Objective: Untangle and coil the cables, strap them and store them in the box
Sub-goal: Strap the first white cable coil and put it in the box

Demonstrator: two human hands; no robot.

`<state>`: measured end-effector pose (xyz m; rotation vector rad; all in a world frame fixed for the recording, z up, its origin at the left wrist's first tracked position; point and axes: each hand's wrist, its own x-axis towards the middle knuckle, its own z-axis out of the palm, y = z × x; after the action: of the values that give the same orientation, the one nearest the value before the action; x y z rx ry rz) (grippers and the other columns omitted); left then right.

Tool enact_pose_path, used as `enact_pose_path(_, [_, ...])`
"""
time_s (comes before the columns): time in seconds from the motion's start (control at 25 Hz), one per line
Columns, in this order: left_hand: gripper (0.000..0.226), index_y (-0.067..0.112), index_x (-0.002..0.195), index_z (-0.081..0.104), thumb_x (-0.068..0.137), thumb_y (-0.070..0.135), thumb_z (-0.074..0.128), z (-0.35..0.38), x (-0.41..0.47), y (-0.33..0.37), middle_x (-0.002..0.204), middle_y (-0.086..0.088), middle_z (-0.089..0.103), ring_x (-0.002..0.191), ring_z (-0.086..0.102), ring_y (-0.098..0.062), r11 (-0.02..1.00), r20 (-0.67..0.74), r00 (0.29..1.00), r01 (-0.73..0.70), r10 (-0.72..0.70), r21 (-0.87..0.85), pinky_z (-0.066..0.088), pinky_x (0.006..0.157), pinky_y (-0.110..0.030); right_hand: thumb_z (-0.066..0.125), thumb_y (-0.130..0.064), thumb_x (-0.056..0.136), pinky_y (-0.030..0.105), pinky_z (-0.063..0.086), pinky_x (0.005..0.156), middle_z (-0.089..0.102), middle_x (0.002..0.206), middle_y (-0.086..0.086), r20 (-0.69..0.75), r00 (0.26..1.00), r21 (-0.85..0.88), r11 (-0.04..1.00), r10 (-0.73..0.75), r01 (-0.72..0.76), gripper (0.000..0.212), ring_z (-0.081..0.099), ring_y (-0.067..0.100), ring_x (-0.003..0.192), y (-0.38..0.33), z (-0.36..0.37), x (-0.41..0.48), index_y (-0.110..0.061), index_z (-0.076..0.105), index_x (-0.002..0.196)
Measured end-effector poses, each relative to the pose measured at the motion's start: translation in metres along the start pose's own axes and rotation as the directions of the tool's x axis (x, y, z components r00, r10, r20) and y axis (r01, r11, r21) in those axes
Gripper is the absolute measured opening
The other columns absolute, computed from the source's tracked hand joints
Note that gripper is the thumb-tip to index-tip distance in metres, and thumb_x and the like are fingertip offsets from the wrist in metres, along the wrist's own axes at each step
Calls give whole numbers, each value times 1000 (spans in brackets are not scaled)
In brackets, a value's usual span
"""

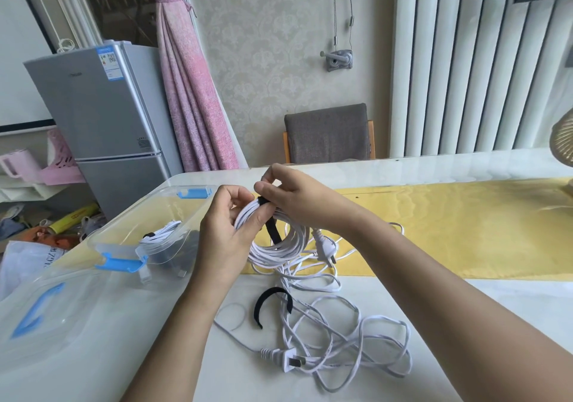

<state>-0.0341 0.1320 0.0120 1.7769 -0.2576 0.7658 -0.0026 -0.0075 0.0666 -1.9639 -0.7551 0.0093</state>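
A coiled white cable (280,246) is held upright above the table, its plug (325,248) hanging at the right. My left hand (228,231) grips the coil's top left. My right hand (291,197) pinches a black strap (273,229) that wraps over the coil's top; its tail hangs down through the loop. A second black strap (269,301) lies curved on the table below. A tangled white cable (347,346) with a plug (283,359) lies at the front. The clear plastic box (124,231) with blue latches stands at the left and holds a strapped white coil (161,235).
The box lid (46,318) with a blue handle lies at the front left. A yellow runner (449,225) crosses the white table. A grey chair (328,135) stands behind the table, a fan (562,141) at the right edge, a fridge (102,116) at the left.
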Motion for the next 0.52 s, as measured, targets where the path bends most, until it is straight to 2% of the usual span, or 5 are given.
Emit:
enact_pose_path(0.12, [24,34,87,62,71,50,71,-3,1,0,79,15,68,69,61,-1,997,69,997,37,-42,70,46,68,-24,50,-28,97,17,41,56,60,72,3,-7,997,59,995,80,-79,18,49,7,56,6,4,2,-11,49,94])
enact_pose_path(0.2, [7,35,76,67,80,38,72,-3,-1,2,62,19,63,58,51,2,977,112,993,17,-42,213,40,60,-16,49,-31,97,14,37,54,59,81,3,-7,987,-24,987,158,-158,21,48,8,62,9,6,3,-10,52,98])
enact_pose_path(0.28, [14,33,68,66,82,32,71,-3,-2,2,54,21,60,54,49,-1,953,99,994,24,-56,303,37,55,-13,49,-34,96,14,35,56,58,90,2,-17,976,-105,970,219,-219,28,49,11,71,11,8,4,-7,56,105])
enact_pose_path(0.4, [22,26,63,68,81,38,71,-7,0,1,48,13,55,50,45,-4,959,81,985,127,-152,252,36,52,-17,49,-34,96,24,42,65,62,96,5,-14,975,-124,967,221,-221,30,56,18,81,10,9,4,-9,56,111])
enact_pose_path(0.52, [34,22,56,63,85,39,66,-12,3,-1,46,10,49,43,40,-5,949,56,955,279,-290,149,32,42,-20,48,-26,96,34,48,73,67,99,11,76,991,-172,980,114,-100,22,62,25,80,5,5,-1,-12,50,113])
